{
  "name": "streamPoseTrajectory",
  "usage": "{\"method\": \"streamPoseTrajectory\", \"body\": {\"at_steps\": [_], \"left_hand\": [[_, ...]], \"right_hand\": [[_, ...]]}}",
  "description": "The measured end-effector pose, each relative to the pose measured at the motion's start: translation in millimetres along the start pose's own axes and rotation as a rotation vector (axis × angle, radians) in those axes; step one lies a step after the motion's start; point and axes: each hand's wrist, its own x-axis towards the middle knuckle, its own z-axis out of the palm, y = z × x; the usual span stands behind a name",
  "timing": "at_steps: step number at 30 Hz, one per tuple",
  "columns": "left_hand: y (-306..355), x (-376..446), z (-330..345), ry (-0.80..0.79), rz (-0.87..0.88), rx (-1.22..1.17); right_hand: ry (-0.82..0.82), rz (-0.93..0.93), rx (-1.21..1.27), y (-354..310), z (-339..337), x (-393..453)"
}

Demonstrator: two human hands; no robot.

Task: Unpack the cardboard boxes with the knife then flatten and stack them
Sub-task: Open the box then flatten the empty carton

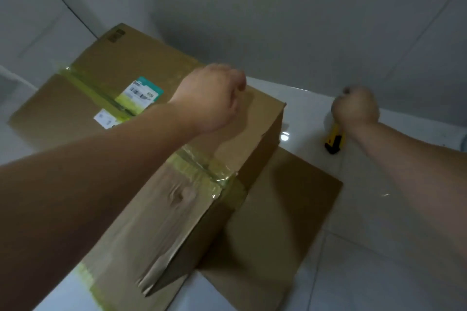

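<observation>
Nearest to the camera lies a flat piece of cardboard [290, 209] on the white floor [379, 272], so it seems one box is already opened and flattened, though I judge this only from how it lies. A big box [141, 159] stands partly on this flat piece and is still closed: yellowish tape [202, 169] runs along the seam of its top and down the near side, and no cut shows in it. Two labels [139, 94] are stuck on the top, further back. The left hand [212, 98] rests on the far right part of the box top with fingers curled; whether it holds anything I cannot tell. The right hand [355, 107] is to the right of the box, above the floor, and grips the yellow knife [334, 140]; the blade is hidden. This box remains to be cut, emptied, flattened and stacked. Behind is a grey wall [278, 7].
</observation>
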Motion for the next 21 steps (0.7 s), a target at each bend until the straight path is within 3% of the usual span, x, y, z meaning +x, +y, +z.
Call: {"method": "streamPoseTrajectory", "body": {"at_steps": [2,4,7,9,13,21], "left_hand": [[-34,-23,-11,-0.05,-0.087,-0.037],[-57,-54,-15,-0.177,-0.114,-0.028],[-75,-85,-11,-0.355,-0.067,0.016],[-82,-90,-6,-0.372,-0.063,0.014],[-85,-90,-3,-0.345,-0.024,0.059],[-84,-108,-8,-0.377,-0.17,0.016]], "right_hand": [[0.06,-0.212,0.122,-48,-18,-4],[0.016,-0.422,0.188,-96,-29,-30],[-0.257,-0.782,0.056,-155,-27,-92],[-0.37,-0.954,-0.159,-184,-20,-126],[-0.506,-0.985,-0.35,-217,-6,-159],[-0.645,-0.85,-0.486,-223,5,-175]]}}
